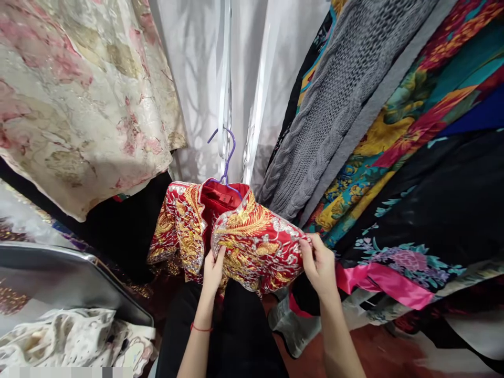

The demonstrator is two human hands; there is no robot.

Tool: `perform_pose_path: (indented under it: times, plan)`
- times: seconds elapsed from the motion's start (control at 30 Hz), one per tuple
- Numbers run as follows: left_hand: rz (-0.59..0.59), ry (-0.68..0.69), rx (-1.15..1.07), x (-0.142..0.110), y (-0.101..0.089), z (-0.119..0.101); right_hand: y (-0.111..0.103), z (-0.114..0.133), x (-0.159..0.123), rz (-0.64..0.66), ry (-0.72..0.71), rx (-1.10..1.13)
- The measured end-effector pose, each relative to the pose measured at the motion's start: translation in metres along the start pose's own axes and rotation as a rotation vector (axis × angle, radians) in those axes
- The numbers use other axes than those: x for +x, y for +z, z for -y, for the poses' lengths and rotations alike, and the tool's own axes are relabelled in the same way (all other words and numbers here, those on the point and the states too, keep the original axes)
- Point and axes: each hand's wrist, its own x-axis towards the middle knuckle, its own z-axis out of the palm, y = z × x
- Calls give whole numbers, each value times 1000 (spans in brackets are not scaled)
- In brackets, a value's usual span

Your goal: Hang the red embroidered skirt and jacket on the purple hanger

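A red jacket [252, 241] with dense gold and silver embroidery hangs from a purple hanger [227, 168], its front parted at the collar. The hanger's hook is at a white strap [224, 79] in front of pale curtain fabric. My left hand [213, 268] pinches the edge of the jacket's front panel near the middle. Out at the shoulder and sleeve on the right, my right hand [319, 262] grips the cloth between thumb and fingers. A small red label [224, 199] shows inside the neck. The fingertips behind the fabric are hidden.
A cream floral garment [86, 94] hangs at the left. Along the right hang a grey cable-knit garment [346, 105], a colourful floral one [378, 136] and a black embroidered one [425, 210]. A chair [79, 268] and white patterned cloth [66, 336] are at lower left.
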Motion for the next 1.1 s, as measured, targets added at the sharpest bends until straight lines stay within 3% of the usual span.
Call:
perform_pose_path:
  times: [0.07,0.13,0.23,0.33,0.47,0.57,0.67,0.73,0.8,0.9,0.97,1.1]
  plan:
    - [-102,20,-35,5,5,-11,-3,10,7,-131,-50,-51]
    - [-163,14,-54,10,10,-12,-5,19,13,-180,-94,-73]
    - [-190,-24,-24,18,14,7,-7,20,13,-83,-108,-113]
    - [-212,-84,87,25,14,36,-3,7,5,44,-25,-183]
    - [-178,-104,198,26,8,54,4,-5,0,28,45,-258]
    - [-71,-98,360,16,-5,40,13,6,6,-10,-31,-316]
    - [44,-94,495,0,-22,12,34,15,16,2,-122,-422]
    - [55,32,468,-8,-32,-7,54,10,22,-33,-150,-507]
    - [-76,288,392,-12,-39,-20,71,-3,29,-111,-160,-539]
    - [-403,632,435,-7,-41,-26,83,-19,45,-185,-187,-446]
    - [-507,692,547,-3,-37,-21,80,-19,57,-228,-182,-362]
    - [-599,663,666,6,-24,-2,69,-4,75,-286,-136,-301]
